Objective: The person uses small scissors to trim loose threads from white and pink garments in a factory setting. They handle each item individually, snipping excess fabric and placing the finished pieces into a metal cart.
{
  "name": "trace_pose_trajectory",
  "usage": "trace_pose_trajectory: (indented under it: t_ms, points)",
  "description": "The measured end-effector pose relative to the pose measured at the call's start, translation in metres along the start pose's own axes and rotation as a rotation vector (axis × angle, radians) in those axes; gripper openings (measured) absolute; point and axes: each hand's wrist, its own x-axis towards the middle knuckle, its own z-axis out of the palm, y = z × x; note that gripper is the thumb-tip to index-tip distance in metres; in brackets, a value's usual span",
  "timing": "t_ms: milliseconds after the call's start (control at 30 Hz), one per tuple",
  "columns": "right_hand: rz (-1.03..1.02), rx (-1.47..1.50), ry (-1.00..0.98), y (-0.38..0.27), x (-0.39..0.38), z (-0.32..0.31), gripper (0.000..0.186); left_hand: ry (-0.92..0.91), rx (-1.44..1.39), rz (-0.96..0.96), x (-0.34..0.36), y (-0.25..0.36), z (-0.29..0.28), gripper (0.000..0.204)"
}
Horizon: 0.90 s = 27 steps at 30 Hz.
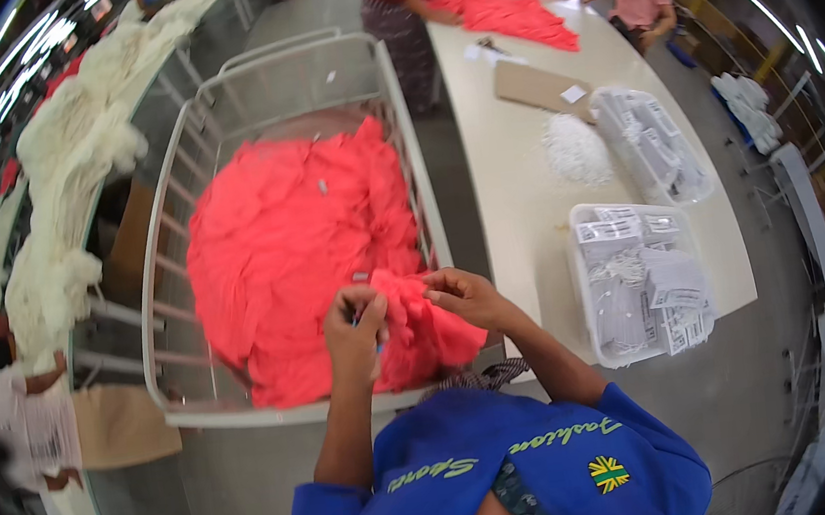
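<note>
A bunched coral-pink garment [408, 333] is held up between my two hands over the near edge of a wheeled cart. My left hand [352, 326] is closed at the garment's left side, thumb against the curled fingers. A bit of something blue and white shows under that palm, too small to make out. On the other side, my right hand [467, 299] pinches the garment's upper edge. A large heap of coral-pink garments [295, 240] fills the cart just beyond, with small grey tags on some of them.
The cart's white metal frame [426, 171] surrounds the heap. At right, a white table [516, 237] bears two clear tubs [587, 314] of printed tags, white loops [577, 150] and brown cardboard [540, 86]. Cream garments [71, 163] line the left table. Other people stand around the far table and at left.
</note>
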Motion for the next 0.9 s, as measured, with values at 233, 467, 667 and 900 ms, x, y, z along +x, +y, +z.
trace_pose_trajectory:
  t_ms: [233, 467, 667, 900]
  points:
    - [0.130, -0.300, -0.362, 0.017, -0.022, 0.033, 0.043, -0.012, -0.089, 0.086, 0.004, 0.013, -0.010, 0.010]
    - [-0.158, -0.284, -0.026, 0.073, 0.000, 0.046, 0.057, -0.077, -0.013, 0.107, 0.008, 0.018, 0.004, 0.011]
    - [-0.112, 0.013, 0.137, 0.043, 0.015, 0.057, 0.065, -0.152, 0.015, 0.089, -0.003, 0.019, 0.007, 0.012]
    - [-0.212, -0.008, 0.172, 0.036, 0.016, 0.055, 0.046, -0.298, 0.056, 0.064, -0.011, 0.017, 0.013, 0.013]
